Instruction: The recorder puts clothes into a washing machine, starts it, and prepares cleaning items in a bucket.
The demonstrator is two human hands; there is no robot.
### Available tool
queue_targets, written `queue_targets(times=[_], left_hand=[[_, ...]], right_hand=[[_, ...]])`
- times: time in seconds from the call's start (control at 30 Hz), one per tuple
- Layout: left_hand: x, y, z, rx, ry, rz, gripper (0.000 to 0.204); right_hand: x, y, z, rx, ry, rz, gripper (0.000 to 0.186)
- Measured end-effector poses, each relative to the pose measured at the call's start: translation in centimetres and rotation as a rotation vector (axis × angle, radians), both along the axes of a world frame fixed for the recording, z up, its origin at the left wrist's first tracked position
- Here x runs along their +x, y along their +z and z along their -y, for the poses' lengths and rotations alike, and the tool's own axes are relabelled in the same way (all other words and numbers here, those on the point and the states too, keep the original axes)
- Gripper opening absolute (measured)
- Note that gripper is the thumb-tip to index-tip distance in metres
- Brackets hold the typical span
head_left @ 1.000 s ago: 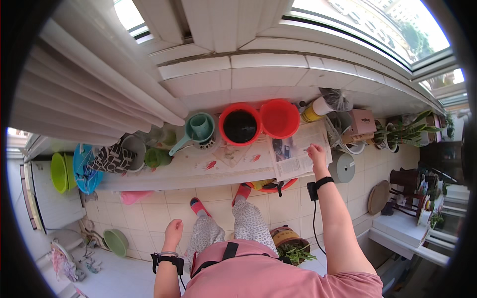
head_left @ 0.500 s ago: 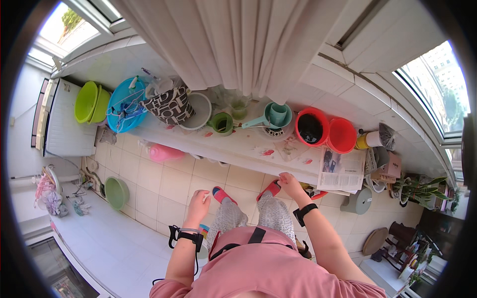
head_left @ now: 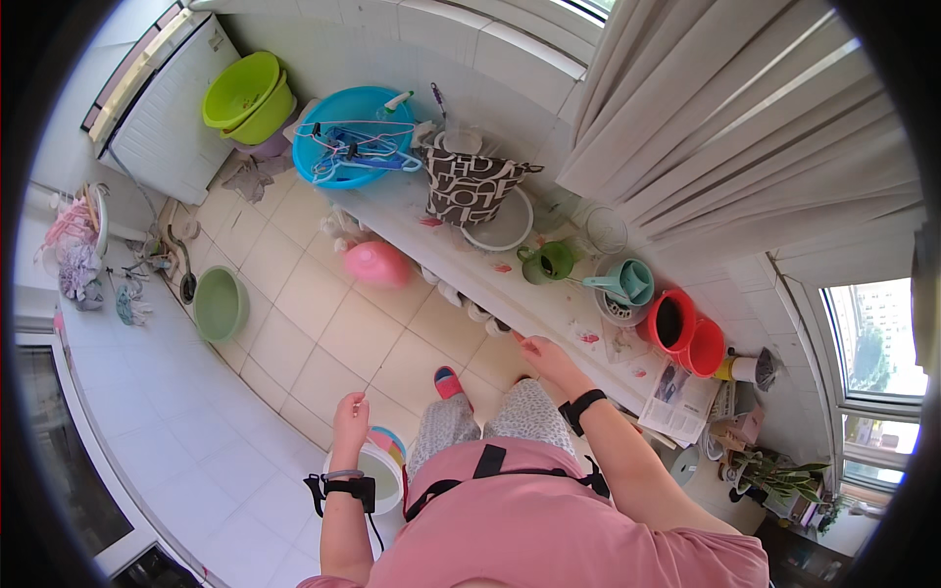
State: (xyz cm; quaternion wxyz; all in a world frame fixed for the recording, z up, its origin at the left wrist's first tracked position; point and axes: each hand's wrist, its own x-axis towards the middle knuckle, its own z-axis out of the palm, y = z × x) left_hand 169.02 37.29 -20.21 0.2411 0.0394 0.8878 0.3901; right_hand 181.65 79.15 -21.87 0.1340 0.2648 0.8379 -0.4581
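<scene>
My left hand (head_left: 351,428) hangs empty over the floor tiles, its fingers loosely bent and a little apart. Near it stands a pale bucket (head_left: 386,474) with coloured panels behind it, partly hidden by my forearm. My right hand (head_left: 552,361) reaches forward beside the edge of the long white ledge (head_left: 588,358), fingers stretched out and nothing held. Whether it touches the ledge I cannot tell. On the ledge stand a green pitcher (head_left: 555,261), a teal dipper (head_left: 632,282), a grey-white basin (head_left: 510,223) and a black-and-white patterned bag (head_left: 466,191).
A blue basin (head_left: 328,162) with hangers and stacked green basins (head_left: 245,93) are at the far left. A pink container (head_left: 377,265) and a pale green basin (head_left: 221,304) sit on the floor. Red buckets (head_left: 702,348) and newspapers (head_left: 676,402) lie right; a curtain (head_left: 725,127) hangs beyond.
My view has turned left, so the ledge now runs diagonally and the curtain lies to the right. My feet have shifted, the right slipper now mostly hidden. Both hands remain empty.
</scene>
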Motion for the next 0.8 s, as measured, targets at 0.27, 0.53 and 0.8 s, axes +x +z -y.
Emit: queue_targets(times=[0.27,0.53,0.8], left_hand=[[-0.4,0.8,0.8,-0.047,0.218,0.04,0.025],[-6.0,2.7,0.9,-0.178,0.224,-0.118,0.024],[-9.0,4.6,2.6,-0.282,0.347,-0.161,0.032]], right_hand=[[-12.5,3.9,0.8,-0.046,0.121,0.008,0.024],[-19.9,-0.5,-3.0,-0.028,0.186,-0.021,0.025],[-25.9,-8.9,-3.8,-0.222,0.169,0.049,0.018]])
